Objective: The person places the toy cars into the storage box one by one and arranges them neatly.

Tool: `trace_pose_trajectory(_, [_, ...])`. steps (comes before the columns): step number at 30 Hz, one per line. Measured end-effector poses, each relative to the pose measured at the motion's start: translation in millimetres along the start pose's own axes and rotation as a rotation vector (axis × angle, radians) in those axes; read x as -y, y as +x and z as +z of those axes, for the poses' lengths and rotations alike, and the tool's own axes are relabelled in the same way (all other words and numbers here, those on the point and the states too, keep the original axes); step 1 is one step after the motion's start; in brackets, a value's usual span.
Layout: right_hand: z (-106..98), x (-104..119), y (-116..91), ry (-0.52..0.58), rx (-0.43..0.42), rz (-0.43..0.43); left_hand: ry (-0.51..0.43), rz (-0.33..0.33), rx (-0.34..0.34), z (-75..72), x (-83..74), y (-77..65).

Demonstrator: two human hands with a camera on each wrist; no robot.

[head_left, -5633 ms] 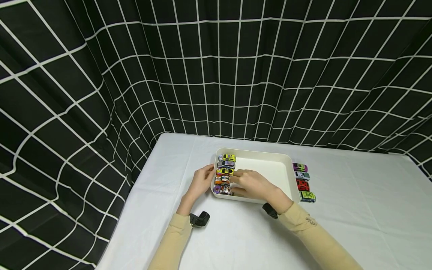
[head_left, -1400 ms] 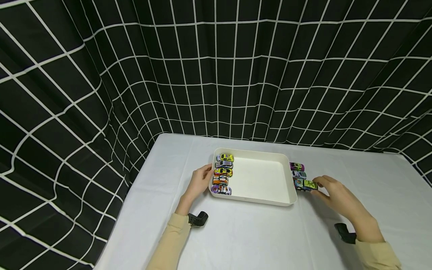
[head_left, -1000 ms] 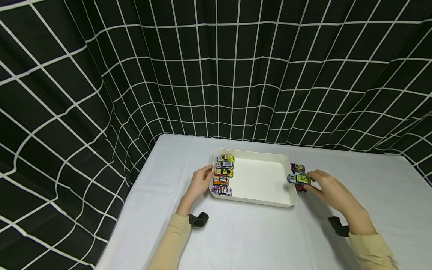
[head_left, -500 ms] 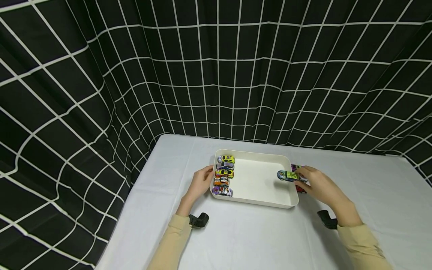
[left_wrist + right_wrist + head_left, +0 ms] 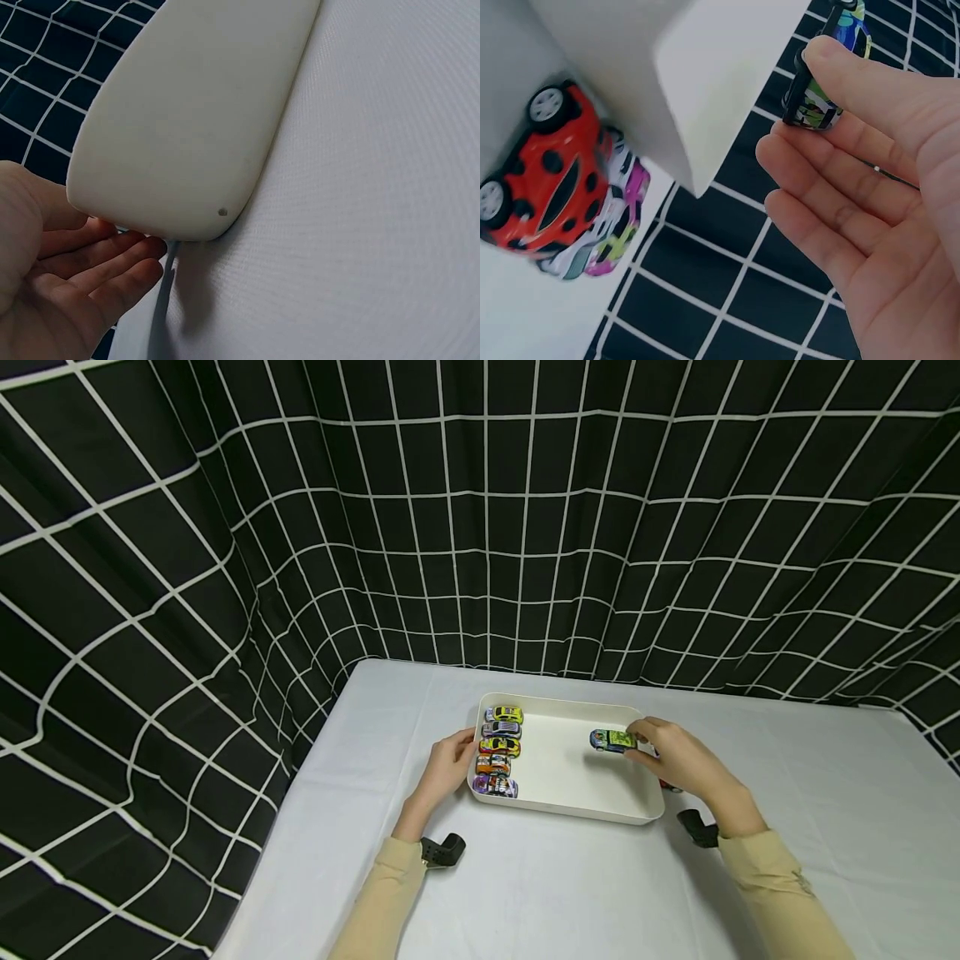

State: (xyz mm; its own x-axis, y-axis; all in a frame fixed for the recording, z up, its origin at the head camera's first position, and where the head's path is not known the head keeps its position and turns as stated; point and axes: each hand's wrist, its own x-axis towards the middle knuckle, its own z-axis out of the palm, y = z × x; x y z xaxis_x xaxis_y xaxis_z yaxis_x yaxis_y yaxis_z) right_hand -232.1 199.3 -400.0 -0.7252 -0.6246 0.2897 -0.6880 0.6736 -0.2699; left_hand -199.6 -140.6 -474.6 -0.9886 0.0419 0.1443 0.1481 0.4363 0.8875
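Observation:
My right hand pinches a green and blue toy car between thumb and fingers, above the right half of a white tray. The right wrist view shows that car gripped under the thumb, the lower fingers loosely bent. My left hand rests at the tray's left end, its fingers relaxed against the outer wall in the left wrist view. Inside the tray, several toy cars stand in a row along the left wall, among them a yellow one, an orange one and a purple one.
Outside the tray's right wall, a red toy car with black spots stands beside other cars; the head view largely hides them behind my right hand. A white cloth covers the table. A black gridded curtain hangs behind.
My right hand left the row inside the tray, picked up the green toy car from the right side and carried it left over the tray wall. My left hand stays at the tray's end.

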Motion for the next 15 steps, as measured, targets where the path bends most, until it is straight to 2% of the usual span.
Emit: trace_pose_trajectory(15, [12,-2,27,0.025,0.075,-0.027,0.012,0.008,0.002,-1.9,-3.3,-1.2])
